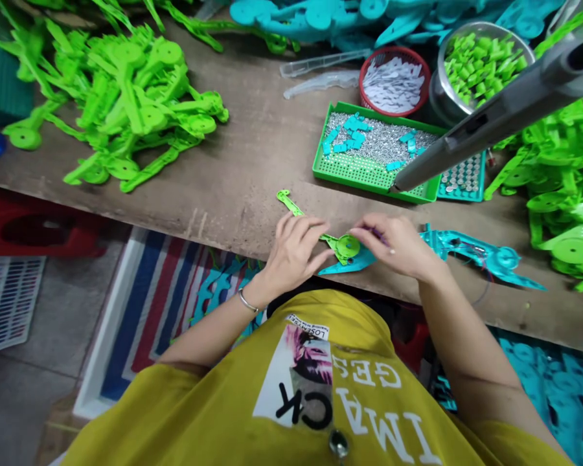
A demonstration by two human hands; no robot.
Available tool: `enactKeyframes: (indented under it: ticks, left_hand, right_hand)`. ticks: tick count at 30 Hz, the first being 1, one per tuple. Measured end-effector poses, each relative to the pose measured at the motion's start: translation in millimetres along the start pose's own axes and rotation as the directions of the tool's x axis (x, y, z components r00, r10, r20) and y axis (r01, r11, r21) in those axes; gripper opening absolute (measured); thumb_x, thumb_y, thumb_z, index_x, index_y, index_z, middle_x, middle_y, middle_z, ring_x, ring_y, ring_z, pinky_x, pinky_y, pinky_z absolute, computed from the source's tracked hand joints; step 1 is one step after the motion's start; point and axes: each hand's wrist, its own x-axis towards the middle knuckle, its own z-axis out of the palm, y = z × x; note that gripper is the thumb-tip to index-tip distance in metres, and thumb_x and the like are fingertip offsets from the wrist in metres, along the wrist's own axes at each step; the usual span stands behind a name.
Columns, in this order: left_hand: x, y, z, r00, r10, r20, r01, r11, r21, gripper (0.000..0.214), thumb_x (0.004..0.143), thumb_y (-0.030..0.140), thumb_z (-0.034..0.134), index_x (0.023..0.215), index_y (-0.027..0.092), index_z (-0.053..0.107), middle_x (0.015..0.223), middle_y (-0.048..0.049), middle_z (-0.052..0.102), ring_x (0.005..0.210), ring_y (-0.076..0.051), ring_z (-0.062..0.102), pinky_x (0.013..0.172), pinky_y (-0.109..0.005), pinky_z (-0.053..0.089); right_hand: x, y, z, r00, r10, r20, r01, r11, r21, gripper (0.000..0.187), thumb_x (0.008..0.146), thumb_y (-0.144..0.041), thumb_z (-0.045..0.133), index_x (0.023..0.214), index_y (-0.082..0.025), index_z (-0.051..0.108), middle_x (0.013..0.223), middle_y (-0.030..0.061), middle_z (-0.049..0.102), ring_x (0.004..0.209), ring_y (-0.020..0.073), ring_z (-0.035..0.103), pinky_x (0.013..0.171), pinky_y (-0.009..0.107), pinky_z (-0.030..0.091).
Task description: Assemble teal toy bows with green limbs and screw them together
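At the table's near edge my left hand (294,249) has its fingers curled over a slim lime-green plastic part (346,246) with a round disc at one end, pressing it to the tabletop. Its hooked far end pokes out beyond my fingers. Close beside the disc, my right hand (399,247) is closed in a pinch; what lies between the fingertips is too small to make out. Partly under the green part and my right hand is a turquoise plastic piece (357,262). To the right of that hand lies a turquoise plastic housing (486,254) with thin wires.
Lime-green parts are heaped left (140,110) and right (568,194). Ahead stand a green tray (350,173) of small metal pieces, a red basket (364,97) of pale pieces and a metal bowl (442,71). A grey tool (495,103) slants over the tray.
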Motion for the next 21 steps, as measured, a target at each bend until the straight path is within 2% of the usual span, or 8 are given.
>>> enactKeyframes:
  ticks: [3, 6, 10, 13, 18, 21]
  left_hand:
    - [-0.6, 5.8, 2.6, 0.998, -0.047, -0.042, 0.050, 0.996, 0.071, 0.017, 0.097, 0.035, 0.062, 0.104, 0.020, 0.068, 0.104, -0.0069, 0.074, 0.102, -0.025, 0.063, 0.102, -0.048, 0.036]
    - [-1.6, 10.7, 4.6, 0.995, -0.072, -0.064, 0.078, 0.993, 0.084, 0.013, 0.099, 0.030, 0.061, 0.094, 0.021, 0.068, 0.095, -0.0031, 0.074, 0.095, -0.022, 0.063, 0.099, -0.045, 0.034]
    - [-3.3, 15.7, 6.8, 0.984, -0.149, -0.099, 0.156, 0.985, 0.075, 0.015, 0.099, 0.033, 0.061, 0.096, 0.020, 0.068, 0.097, -0.0041, 0.074, 0.093, -0.021, 0.063, 0.100, -0.045, 0.032]
    - [-4.1, 17.8, 8.8, 0.983, -0.163, -0.089, 0.169, 0.984, 0.062, 0.016, 0.100, 0.030, 0.058, 0.091, 0.021, 0.068, 0.093, -0.0022, 0.074, 0.092, -0.020, 0.063, 0.100, -0.045, 0.031]
    - [-5.0, 19.0, 13.2, 0.957, -0.248, -0.148, 0.255, 0.966, 0.030, 0.019, 0.100, 0.030, 0.060, 0.086, 0.021, 0.068, 0.087, -0.0011, 0.073, 0.086, -0.019, 0.062, 0.096, -0.042, 0.033]
    - [-5.7, 18.7, 16.5, 0.958, -0.222, -0.182, 0.236, 0.970, 0.059, 0.016, 0.099, 0.028, 0.061, 0.088, 0.021, 0.069, 0.088, -0.0012, 0.074, 0.086, -0.019, 0.063, 0.095, -0.042, 0.033]
  right_hand:
    - [13.9, -11.5, 3.9, 0.982, -0.064, 0.177, 0.056, 0.997, 0.052, 0.028, 0.100, -0.035, 0.050, 0.090, -0.019, 0.070, 0.084, 0.0051, 0.073, 0.074, 0.0166, 0.063, 0.069, 0.028, 0.037]
    - [22.6, -14.3, 10.3, 0.968, -0.070, 0.240, 0.045, 0.993, 0.109, 0.030, 0.100, -0.037, 0.050, 0.089, -0.018, 0.070, 0.081, 0.0042, 0.071, 0.072, 0.0151, 0.061, 0.069, 0.027, 0.036]
    - [27.3, -13.7, 12.7, 0.961, -0.037, 0.275, -0.005, 0.989, 0.150, 0.031, 0.099, -0.039, 0.051, 0.087, -0.018, 0.071, 0.074, 0.0016, 0.068, 0.064, 0.0126, 0.054, 0.066, 0.027, 0.034]
    - [29.1, -9.9, 13.8, 0.962, 0.016, 0.271, -0.073, 0.977, 0.201, 0.033, 0.096, -0.043, 0.054, 0.085, -0.017, 0.071, 0.072, 0.0016, 0.067, 0.063, 0.0127, 0.052, 0.065, 0.028, 0.034]
    - [31.8, -4.1, 19.6, 0.958, 0.128, 0.255, -0.240, 0.846, 0.476, 0.030, 0.084, -0.043, 0.064, 0.095, -0.016, 0.071, 0.082, 0.0042, 0.070, 0.068, 0.0135, 0.055, 0.063, 0.027, 0.040]
    - [34.5, -6.7, 23.7, 0.950, 0.191, 0.249, -0.295, 0.814, 0.501, 0.032, 0.079, -0.046, 0.067, 0.087, -0.014, 0.071, 0.071, 0.0018, 0.063, 0.062, 0.0111, 0.047, 0.057, 0.026, 0.036]
